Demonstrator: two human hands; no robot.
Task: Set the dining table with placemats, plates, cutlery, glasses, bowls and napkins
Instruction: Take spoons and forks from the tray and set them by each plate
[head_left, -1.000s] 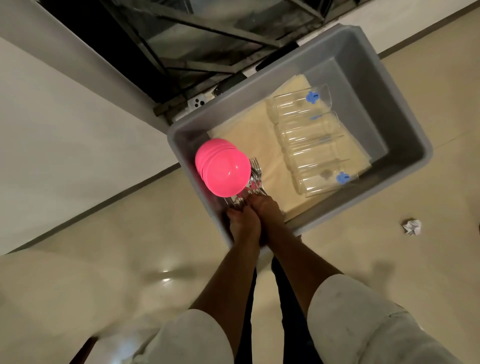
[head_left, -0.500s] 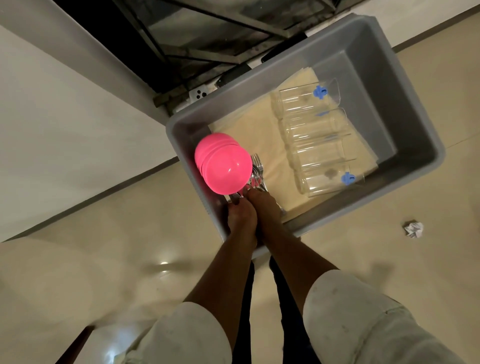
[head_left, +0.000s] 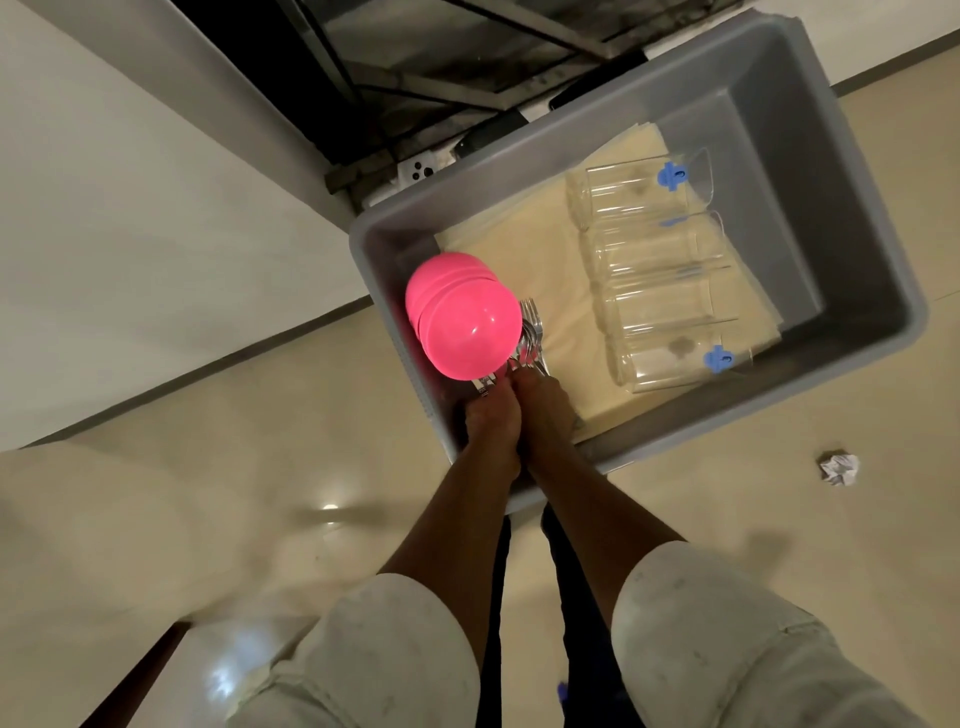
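Where the grey tub (head_left: 831, 130) sits on the floor, both hands work together at its six o'clock corner. Pink bowls (head_left: 465, 327), nested upside down at the tub's nine o'clock end, look light, stiff and smooth; best lifted as one stack by the rims. Left hand (head_left: 491, 421) and right hand (head_left: 548, 410) touch side by side over the cutlery (head_left: 530, 338); whether the fingers are curled round the handles cannot be told. Judged hard, slippery and loose, the forks should be bunched at the handles. Cream placemats (head_left: 524, 254) lie flat beneath, probably limp. Four clear glasses (head_left: 660, 275) lie on their sides towards three o'clock: fragile, apt to roll, to be taken round the body singly.
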